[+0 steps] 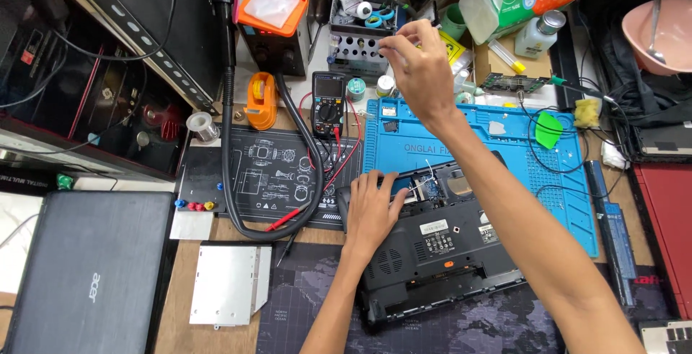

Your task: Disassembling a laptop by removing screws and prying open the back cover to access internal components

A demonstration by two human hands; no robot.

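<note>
Head view shows my left hand pressed flat, fingers spread, on the upturned black laptop base to steady it on the blue mat, while my right hand pinches something tiny at the grey tool rack.

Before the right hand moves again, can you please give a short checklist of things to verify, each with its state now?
1. Left hand rests flat on the upturned laptop, steadying it: ok.
2. Right hand is raised at the grey tool rack, fingers pinched together: ok.
3. What the right hand pinches: too small to see, cannot tell.
4. Open bay of the laptop with thin loose wires is uncovered, near the left fingers: not ok.
5. Multimeter leads and the black hose lie beside the laptop, not across it: ok.
</note>
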